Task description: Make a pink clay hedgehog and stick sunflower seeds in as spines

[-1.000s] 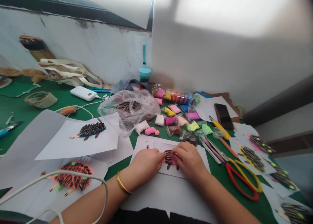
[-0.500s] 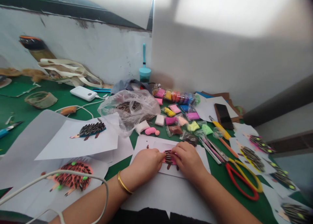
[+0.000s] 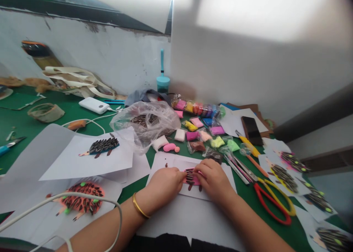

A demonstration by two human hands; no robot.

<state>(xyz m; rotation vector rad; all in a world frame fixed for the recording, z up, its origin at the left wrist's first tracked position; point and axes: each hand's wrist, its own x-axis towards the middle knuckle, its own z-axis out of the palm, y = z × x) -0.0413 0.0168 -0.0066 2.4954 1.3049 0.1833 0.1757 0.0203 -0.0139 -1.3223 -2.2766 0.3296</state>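
Note:
A pink clay hedgehog (image 3: pixel 190 177) with striped sunflower seeds across its body and brown feet lies on a white sheet of paper (image 3: pixel 173 160). My left hand (image 3: pixel 167 184) has its fingers closed at the hedgehog's left end, covering that side; what they pinch is hidden. From the right, my right hand (image 3: pixel 213 178) reaches over the body with thumb and fingers drawn together on the pink clay, and anything between the tips is too small to make out. Just beyond the paper sit a pink clay lump (image 3: pixel 169 147) and a bag of black clay (image 3: pixel 213 155).
Behind is a plastic bag of sunflower seeds (image 3: pixel 146 121) among several coloured clay packets (image 3: pixel 193 135). Scissors (image 3: pixel 271 198) and a yellow cutter (image 3: pixel 249 145) lie right, near finished hedgehogs (image 3: pixel 284 178). A white cable (image 3: pixel 82 194) loops above my left forearm.
My right hand's fingertips have shifted slightly to the right, uncovering more of the hedgehog's seeds and pink body. My left hand has stayed in place.

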